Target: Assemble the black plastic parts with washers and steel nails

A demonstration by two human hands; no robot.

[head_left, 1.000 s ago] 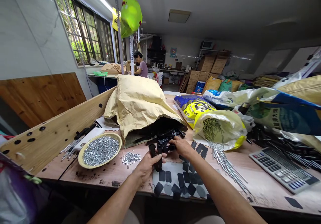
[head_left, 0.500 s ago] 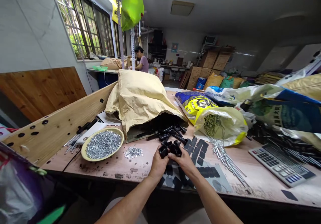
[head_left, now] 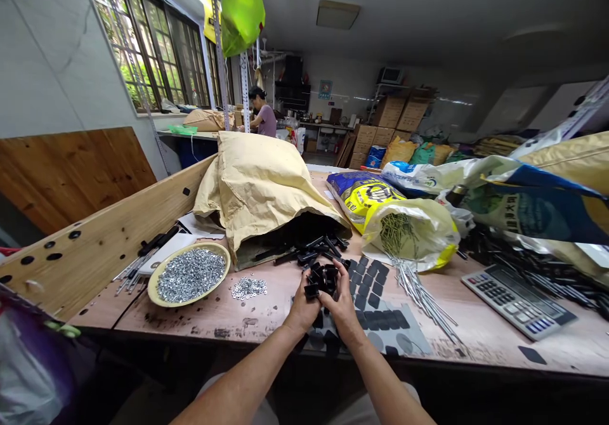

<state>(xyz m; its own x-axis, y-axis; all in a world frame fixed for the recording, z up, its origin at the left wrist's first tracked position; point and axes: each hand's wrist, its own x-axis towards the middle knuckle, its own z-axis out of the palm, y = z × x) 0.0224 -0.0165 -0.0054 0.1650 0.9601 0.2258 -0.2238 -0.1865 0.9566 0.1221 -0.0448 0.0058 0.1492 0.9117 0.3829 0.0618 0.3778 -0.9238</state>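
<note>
My left hand (head_left: 302,307) and my right hand (head_left: 342,304) are closed from both sides around a cluster of black plastic parts (head_left: 323,279) with squarish open ends. The thumbs meet near the front of the cluster. Just beyond lie more black plastic pieces (head_left: 309,250), spilling from the mouth of a big tan paper sack (head_left: 266,177). Dark square pads (head_left: 373,276) lie in rows right of my hands. A grey sheet (head_left: 419,339) with further dark pads on it is partly hidden under my right forearm.
Left stands a yellow bowl (head_left: 223,273) of small metal nuts or washers, with a loose pile (head_left: 250,287) beside it. Right are metal rods (head_left: 423,295), a yellow bag (head_left: 447,225) of thin rods and a calculator (head_left: 518,301). A person (head_left: 266,117) works in the background.
My hands have drawn closer together around the black parts, and the right hand's fingers now reach up along their far side. The view has turned slightly right.
</note>
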